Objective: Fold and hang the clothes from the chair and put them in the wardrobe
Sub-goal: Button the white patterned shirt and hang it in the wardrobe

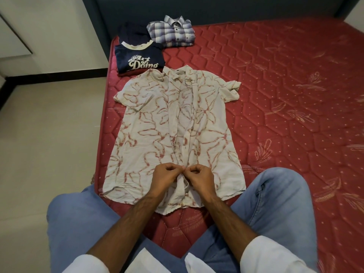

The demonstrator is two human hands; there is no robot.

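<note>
Patterned short-sleeve shirt (173, 125), cream with reddish line print, lies front-up and spread flat on the red quilted mattress (285, 95), collar away from the person, hem nearest the knees. Left hand (167, 179) and right hand (201, 179) meet at the placket low on the shirt, just above the hem; both are curled, fingertips pinching the two front edges together. Judged step: fastening a lower button before folding. The button itself is hidden between the fingertips, so I cannot tell whether it is through the hole. Above the hands the placket looks partly open and slightly twisted toward the collar. To do this well: hold the buttonhole edge taut with one hand, feed the button through edge-first with the other, then tug lightly to confirm it seats. Keep both front panels flat against the back layer so no fold is trapped underneath. Match the hems before closing, or the panels will sit skewed and the later fold will come out crooked. The sleeve on the person's right is bunched; it probably needs smoothing outward before any fold. Already folded, near the top left corner of the mattress: a navy printed T-shirt (138, 58), a dark garment (132, 32) behind it, and a plaid shirt (172, 33) beside them. Wardrobe and chair are not in view.
</note>
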